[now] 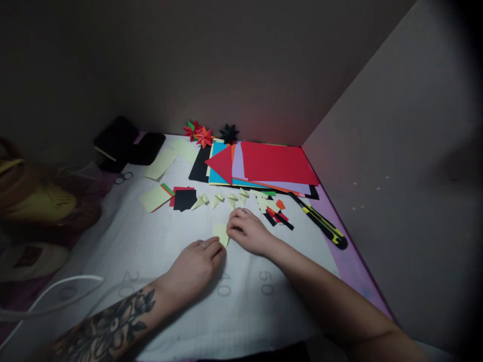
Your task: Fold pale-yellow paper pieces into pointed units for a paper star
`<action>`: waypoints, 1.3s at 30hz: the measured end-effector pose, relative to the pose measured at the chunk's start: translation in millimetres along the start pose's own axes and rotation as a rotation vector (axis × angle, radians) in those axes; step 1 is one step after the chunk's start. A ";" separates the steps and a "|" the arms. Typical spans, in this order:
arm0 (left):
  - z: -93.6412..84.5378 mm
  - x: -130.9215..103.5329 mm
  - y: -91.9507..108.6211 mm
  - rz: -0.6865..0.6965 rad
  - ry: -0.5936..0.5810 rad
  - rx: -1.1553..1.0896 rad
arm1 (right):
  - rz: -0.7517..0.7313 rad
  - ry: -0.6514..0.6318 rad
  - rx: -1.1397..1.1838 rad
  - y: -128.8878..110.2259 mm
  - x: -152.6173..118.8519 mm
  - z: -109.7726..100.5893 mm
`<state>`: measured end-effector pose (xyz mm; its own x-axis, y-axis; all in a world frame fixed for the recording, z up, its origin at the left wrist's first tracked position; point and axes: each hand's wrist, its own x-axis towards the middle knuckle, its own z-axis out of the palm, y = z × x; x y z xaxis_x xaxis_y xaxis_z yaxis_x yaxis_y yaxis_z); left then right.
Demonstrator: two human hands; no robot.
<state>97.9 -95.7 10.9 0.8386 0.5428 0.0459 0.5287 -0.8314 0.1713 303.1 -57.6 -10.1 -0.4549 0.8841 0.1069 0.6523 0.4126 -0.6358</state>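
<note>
A small pale yellow paper square (221,232) lies on the white sheet between my hands. My left hand (198,264) rests at its lower left edge, fingers together and pressed on the paper. My right hand (249,231) pinches the paper's right edge between thumb and fingers. Just beyond stand several small folded yellow pieces (218,200) in a row. Left of them are black paper squares (184,199) and a pale yellow stack (154,198).
Coloured sheets (279,163) lie at the back, near folded paper stars (204,137). A yellow-black cutter (324,225) and paper scraps (279,216) are at the right. Scissors (124,177) and a dark case (149,148) lie back left; a white cable (56,289) is front left.
</note>
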 end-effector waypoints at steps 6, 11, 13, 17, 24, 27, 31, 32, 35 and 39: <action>1.5 0.0 -0.3 -0.015 0.050 -0.050 | 0.038 0.061 -0.048 -1.8 1.9 8.6; 1.6 1.4 0.5 -0.028 0.072 -0.055 | 0.056 0.077 -0.072 -2.2 2.1 11.9; 3.1 2.0 1.0 -0.025 0.079 -0.021 | 0.066 0.081 -0.078 -2.8 2.3 12.6; 8.0 1.5 1.1 -0.036 0.084 -0.025 | 0.090 0.084 -0.100 -5.4 3.4 13.6; 9.8 -0.7 -0.3 -0.086 0.030 -0.092 | 0.105 0.096 -0.129 -7.7 3.5 16.0; 10.0 -0.5 -0.9 -0.071 0.020 -0.077 | 0.105 0.093 -0.147 -6.9 2.8 17.1; 11.8 -0.3 -1.4 -0.072 0.028 -0.077 | 0.103 0.089 -0.174 -7.3 1.9 18.2; 12.2 -0.3 -1.5 -0.074 0.034 -0.082 | 0.104 0.091 -0.181 -7.7 1.8 18.4; 12.3 -0.1 -1.8 -0.077 0.055 -0.125 | 0.108 0.097 -0.189 -9.1 1.3 18.8; 12.1 0.3 -2.2 -0.076 0.061 -0.136 | 0.115 0.104 -0.199 -9.8 1.1 19.5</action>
<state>98.5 -95.1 -1.4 0.7851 0.6132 0.0868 0.5642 -0.7660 0.3083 284.4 -64.9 -18.7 -0.3125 0.9414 0.1267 0.8076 0.3335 -0.4864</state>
